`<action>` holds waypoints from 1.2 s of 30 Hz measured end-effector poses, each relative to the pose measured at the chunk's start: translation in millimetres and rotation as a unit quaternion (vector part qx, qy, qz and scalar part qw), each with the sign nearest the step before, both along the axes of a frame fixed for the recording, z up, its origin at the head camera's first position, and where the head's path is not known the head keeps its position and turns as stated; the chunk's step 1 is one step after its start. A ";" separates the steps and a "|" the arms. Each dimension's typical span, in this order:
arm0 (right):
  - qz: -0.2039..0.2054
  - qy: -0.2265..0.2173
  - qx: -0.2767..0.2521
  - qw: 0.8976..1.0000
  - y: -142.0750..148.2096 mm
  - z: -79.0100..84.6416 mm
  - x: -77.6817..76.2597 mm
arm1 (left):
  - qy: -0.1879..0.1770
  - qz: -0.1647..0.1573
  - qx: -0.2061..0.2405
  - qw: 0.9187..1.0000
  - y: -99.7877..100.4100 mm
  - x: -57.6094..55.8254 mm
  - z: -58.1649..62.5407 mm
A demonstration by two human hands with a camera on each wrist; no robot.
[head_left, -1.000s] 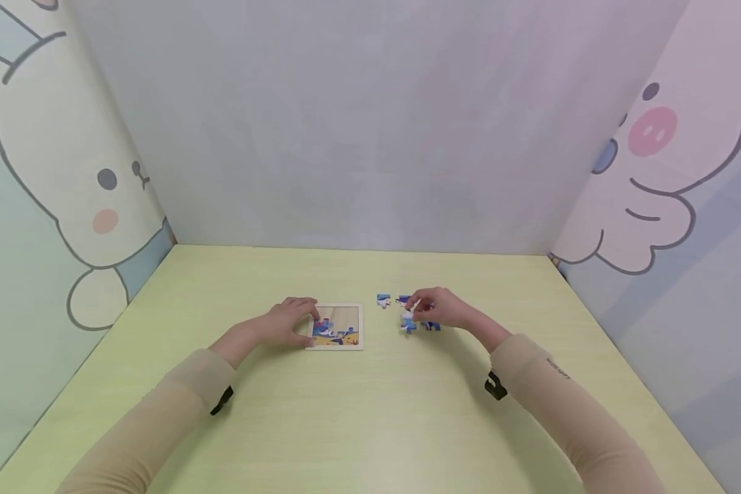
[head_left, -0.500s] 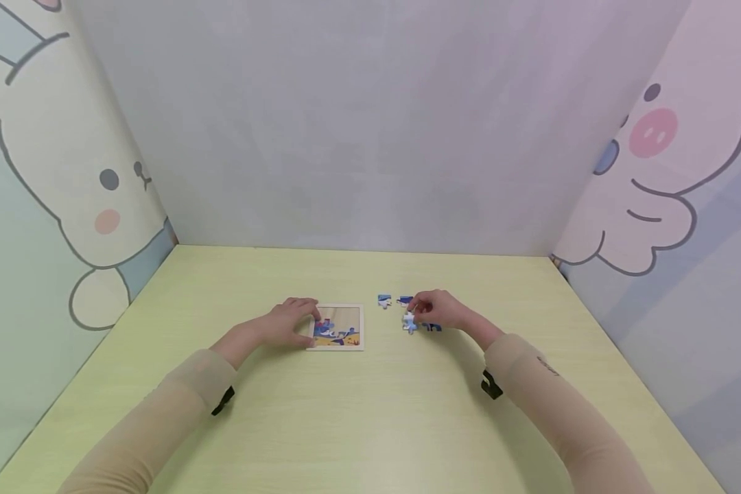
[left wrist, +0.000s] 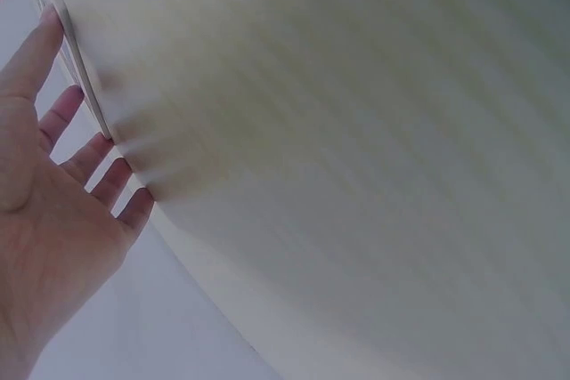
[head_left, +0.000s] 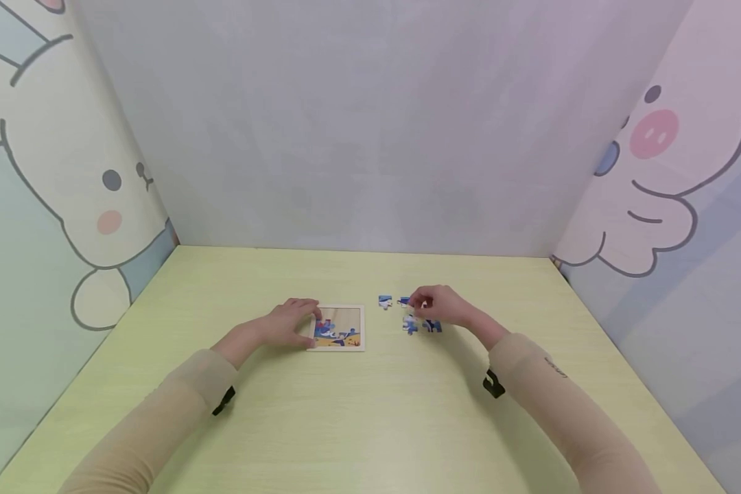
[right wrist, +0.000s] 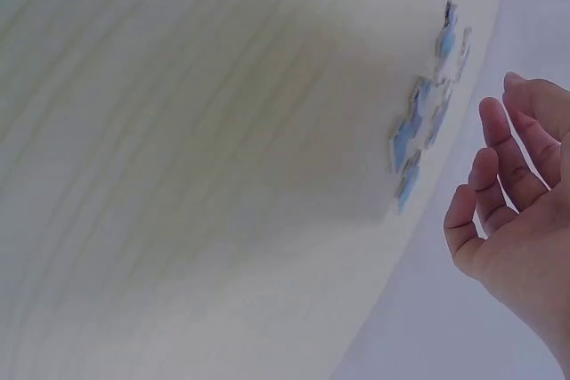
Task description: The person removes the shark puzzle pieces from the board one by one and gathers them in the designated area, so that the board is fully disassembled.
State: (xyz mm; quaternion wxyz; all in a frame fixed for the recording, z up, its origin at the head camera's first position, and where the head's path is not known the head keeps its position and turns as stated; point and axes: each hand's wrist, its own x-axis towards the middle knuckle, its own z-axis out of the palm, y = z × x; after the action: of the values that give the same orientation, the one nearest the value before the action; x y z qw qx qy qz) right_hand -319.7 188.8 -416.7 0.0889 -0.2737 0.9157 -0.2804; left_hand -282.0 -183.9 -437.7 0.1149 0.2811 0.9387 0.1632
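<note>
My left hand (head_left: 286, 322) rests on the left side of a small wooden jigsaw tray (head_left: 363, 329), thumb and fingers spread along its edge. Assembled pieces (head_left: 338, 339) with a blue and yellow picture fill the tray's lower part; bare wood shows above. In the left wrist view, the fingertips touch the tray's rim (left wrist: 80, 77). To the right, my right hand (head_left: 442, 307) hovers over loose jigsaw pieces with its fingers loosely bent, holding nothing visible. Below its fingertips lie a pale blue piece (head_left: 410, 325) and a dark blue piece (head_left: 432, 326). The hand partly covers another piece (head_left: 404, 302).
A blue and white jigsaw piece (head_left: 385, 301) lies between the tray and the right hand. The pale yellow table (head_left: 370, 418) meets a grey backdrop (head_left: 370, 137) behind and cartoon-printed side panels (head_left: 654, 226). The right wrist view shows several loose pieces (right wrist: 410, 131).
My right hand's fingertips were at the pale blue piece half a second ago and have lifted slightly away, leaving it on the table. The left hand stays on the tray.
</note>
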 end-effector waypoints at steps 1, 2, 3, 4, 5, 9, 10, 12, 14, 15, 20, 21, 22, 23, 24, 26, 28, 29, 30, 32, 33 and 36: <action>0.006 0.005 0.000 1.000 -0.9 1.6 0.5 | 0.000 0.000 -0.001 1.000 0.0 0.3 0.4; 0.011 0.010 0.000 1.000 -2.2 3.4 1.2 | 0.000 -0.001 -0.001 1.000 0.1 0.5 0.7; 0.016 0.012 0.001 1.000 -3.7 5.3 2.2 | -0.001 0.000 0.000 1.000 0.0 0.9 1.2; 0.020 0.013 0.001 1.000 -5.4 7.1 3.1 | 0.001 -0.001 0.001 1.000 -0.1 1.2 1.4; 0.025 0.015 0.003 1.000 -7.2 8.8 4.2 | 0.000 0.000 0.001 1.000 -0.1 1.4 1.6; 0.038 0.016 0.000 0.999 -16.3 16.5 9.4 | 0.008 -0.004 -0.002 1.000 -0.4 1.6 1.3; 0.041 0.016 -0.004 0.999 -18.9 18.2 10.8 | 0.011 -0.004 -0.005 1.000 -0.5 1.5 1.1; 0.045 0.017 -0.008 0.999 -24.5 20.7 13.4 | 0.013 0.000 -0.010 1.000 -0.8 2.2 0.8; 0.050 0.017 -0.014 0.999 -30.6 22.7 15.7 | 0.012 0.008 -0.010 1.000 -1.2 3.3 1.4; 0.052 0.019 -0.016 0.998 -33.9 23.3 16.7 | 0.010 0.012 -0.008 1.000 -1.3 4.2 2.1; 0.056 0.026 -0.023 0.998 -52.2 26.4 21.9 | 0.007 0.022 -0.002 1.000 -2.2 6.1 4.4; 0.055 0.028 -0.025 0.998 -56.1 26.8 22.7 | 0.009 0.021 -0.003 1.000 -2.3 6.1 4.4; 0.054 0.029 -0.027 0.998 -60.0 27.5 23.8 | 0.010 0.021 -0.004 1.000 -2.6 6.1 4.2; 0.054 0.029 -0.029 0.998 -63.9 27.8 24.6 | 0.011 0.020 -0.005 1.000 -2.7 6.1 4.1; 0.054 0.029 -0.031 0.998 -67.6 27.9 25.3 | 0.011 0.020 -0.005 1.000 -2.8 6.1 4.1; 0.055 0.028 -0.032 0.998 -75.6 27.6 26.3 | 0.010 0.021 -0.005 1.000 -2.9 6.7 4.5; 0.056 0.024 -0.031 0.998 -83.1 27.3 27.9 | 0.011 0.021 -0.006 1.000 -3.0 7.2 5.0; 0.054 0.021 -0.029 0.998 -87.1 26.8 28.5 | 0.012 0.020 -0.007 1.000 -2.9 6.6 4.8; 0.053 0.016 -0.029 0.998 -91.2 26.6 29.6 | 0.012 0.020 -0.008 1.000 -2.8 6.6 5.0; 0.051 0.008 -0.030 0.998 -99.1 26.8 32.1 | 0.013 0.018 -0.010 1.000 -2.8 6.4 5.2; 0.050 0.005 -0.030 0.998 -102.9 26.5 32.9 | 0.013 0.018 -0.011 1.000 -2.7 6.3 5.3; 0.051 0.000 -0.031 0.998 -113.7 25.0 34.8 | 0.009 0.018 -0.012 1.000 -2.9 6.1 5.8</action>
State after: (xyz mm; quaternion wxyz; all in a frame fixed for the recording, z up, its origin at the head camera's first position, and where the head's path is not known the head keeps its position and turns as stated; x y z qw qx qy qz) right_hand -284.9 75.1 -391.7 0.0947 -0.3224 0.8913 -0.3043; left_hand -275.9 -186.8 -431.9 0.1066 0.2643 0.9465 0.1517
